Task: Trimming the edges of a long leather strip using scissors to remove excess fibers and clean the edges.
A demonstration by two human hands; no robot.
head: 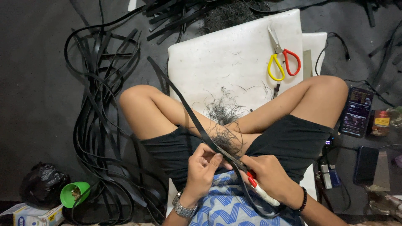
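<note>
I sit cross-legged over a white board [222, 62]. My left hand [202, 167] pinches a long black rubber strip [184, 102] that runs up and left across my knee. My right hand [270, 175] grips a red-and-white handled cutter [258, 189] whose blade meets the strip just right of my left fingers. A tuft of thin black shavings [226, 140] lies on my shins below the strip, with more shavings [222, 109] on the board.
Scissors [281, 60] with one yellow and one red loop lie on the board's far right. Several black strips [102, 125] coil on the dark floor at left. A green cup [74, 194], black bag [42, 182] and box [35, 214] sit lower left; two phones [356, 112] [365, 165] at right.
</note>
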